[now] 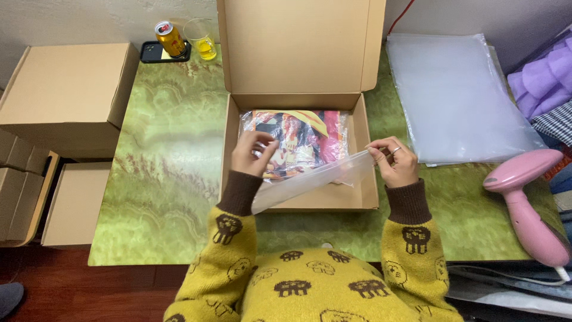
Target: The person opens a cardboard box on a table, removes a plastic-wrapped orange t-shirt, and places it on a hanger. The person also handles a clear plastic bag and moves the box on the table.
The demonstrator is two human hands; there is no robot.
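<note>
- Two hands are at work over an open cardboard box (pixel 298 200) that we find lying flat on a green marbled table (pixel 167 179), its lid standing upright at the far side.
- We note the box walls closing in on all four sides; free room lies mainly above the box and on the bare tabletop to its left.
- Left of the table edge stand stacked cardboard cartons (pixel 65 95); on the right, a pile of clear plastic sheets (pixel 459 95) sits near the box wall, and a pink handheld steamer (pixel 524 203) rests near the table's right edge.
- At the far left corner we see a drink can (pixel 170 39) and a glass (pixel 202 39) — well apart from the hands.
- A bagged colourful garment (pixel 304 140) lies inside the box, its clear bag flap (pixel 316 179) lifted over the near wall.
- Our left hand (pixel 253 154) hovers over the bag — fingers curled together, pinching the plastic.
- Our right hand (pixel 396 161) holds at the box's right wall, thumb and fingertips clamped on the flap's end.
</note>
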